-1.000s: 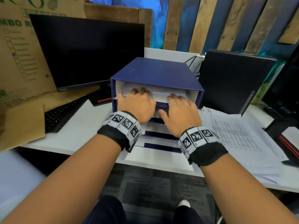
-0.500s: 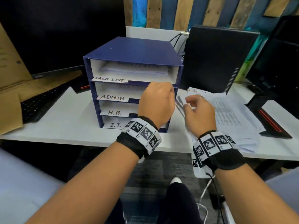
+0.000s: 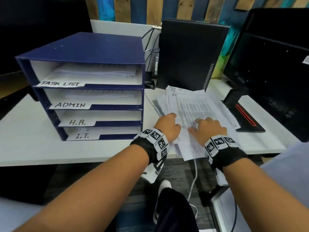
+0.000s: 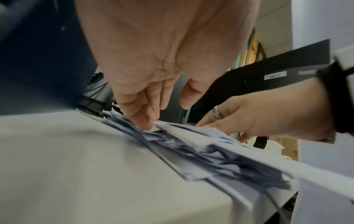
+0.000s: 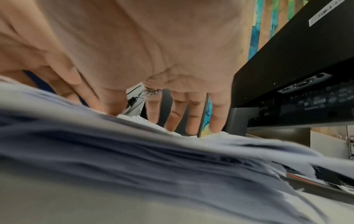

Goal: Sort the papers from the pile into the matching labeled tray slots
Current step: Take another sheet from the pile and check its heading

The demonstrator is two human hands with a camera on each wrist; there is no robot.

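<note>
A dark blue paper tray (image 3: 93,52) stands on the white desk (image 3: 33,139) with four stacked slots labelled TASK LIST (image 3: 61,84), ADMIN (image 3: 70,105), H.R. (image 3: 77,122) and I.T. (image 3: 82,136). Sheets lie in the top two slots. To the tray's right lies a loose pile of printed papers (image 3: 192,104). My left hand (image 3: 167,124) sits at the pile's left edge, its fingertips (image 4: 147,125) touching the sheet edges and the thumb held apart. My right hand (image 3: 205,124) rests on top of the pile (image 5: 153,159), fingers (image 5: 191,121) straight and pointing down onto it.
A black computer case (image 3: 189,56) stands behind the pile. A monitor (image 3: 275,64) rises on the right, and its base with a red stripe (image 3: 245,116) touches the pile's right side. Another dark monitor (image 3: 41,30) is behind the tray. The pile overhangs the desk's front edge.
Both hands left the tray's upper slots and moved right and down onto the paper pile. My view has swung right with them.
</note>
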